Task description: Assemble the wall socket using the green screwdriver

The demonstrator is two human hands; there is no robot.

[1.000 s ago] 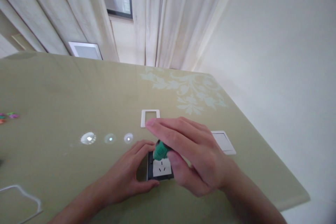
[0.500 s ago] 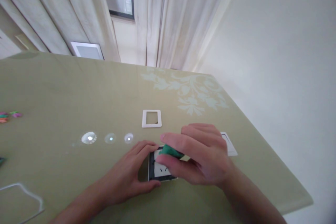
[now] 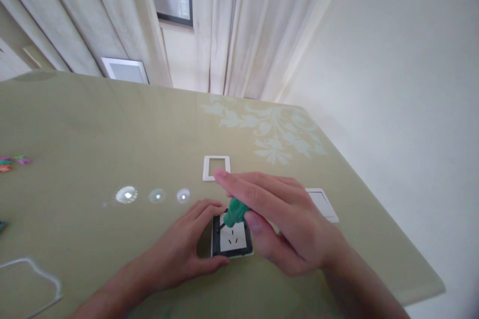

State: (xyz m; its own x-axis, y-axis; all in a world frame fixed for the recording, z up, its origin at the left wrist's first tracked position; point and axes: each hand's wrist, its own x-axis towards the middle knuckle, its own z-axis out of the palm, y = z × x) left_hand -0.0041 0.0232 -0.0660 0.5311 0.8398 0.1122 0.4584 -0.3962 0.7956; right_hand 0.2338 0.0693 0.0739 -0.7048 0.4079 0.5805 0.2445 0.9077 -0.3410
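The right hand (image 3: 288, 224) pinches a green-handled screwdriver (image 3: 236, 211) between thumb and fingers, tip at the upper left corner of a wall socket module (image 3: 231, 239) lying flat on the table (image 3: 93, 129). The left hand (image 3: 187, 249) clasps the socket's left edge between thumb and fingers, steadying it. Judged step: turning a screw; the tip should stay seated while the socket is held fast, apart from the white frame (image 3: 216, 167) and the cover plate (image 3: 322, 203).

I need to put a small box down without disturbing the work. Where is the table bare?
Bare cloth lies left of the left hand, between it and the clear tray. Also bare: beyond the white frame, toward the curtains. Crowded: around the socket, both hands, the green screwdriver in the right hand, and the white plate.
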